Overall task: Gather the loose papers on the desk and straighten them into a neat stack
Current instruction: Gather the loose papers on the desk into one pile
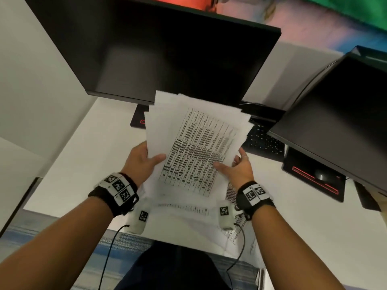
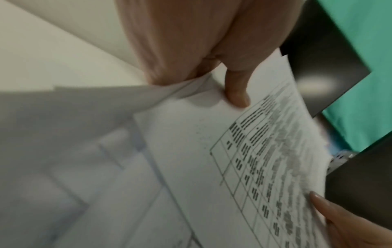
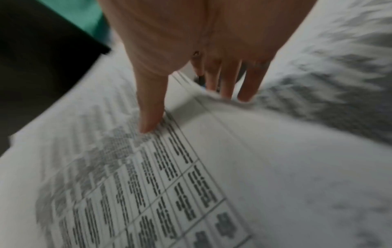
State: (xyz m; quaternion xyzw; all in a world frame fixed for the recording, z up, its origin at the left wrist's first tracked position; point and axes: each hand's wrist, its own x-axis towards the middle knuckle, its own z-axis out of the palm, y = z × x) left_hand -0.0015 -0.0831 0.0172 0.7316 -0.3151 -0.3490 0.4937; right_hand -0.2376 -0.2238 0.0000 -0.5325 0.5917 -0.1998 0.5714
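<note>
Fanned sheaf of printed papers (image 1: 194,143) held above the white desk (image 1: 83,155), long axis running up and away from both grips. Left hand (image 1: 142,160) pinching the lower left edge, thumb on top; right hand (image 1: 236,168) pinching the lower right, fingers hidden behind. More sheets (image 1: 184,218) flat below, partly hidden by wrists; both wrist views blurred.

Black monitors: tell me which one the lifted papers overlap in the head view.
The large central black monitor; the fanned white papers cover its lower edge, unlike the right monitor.
</note>
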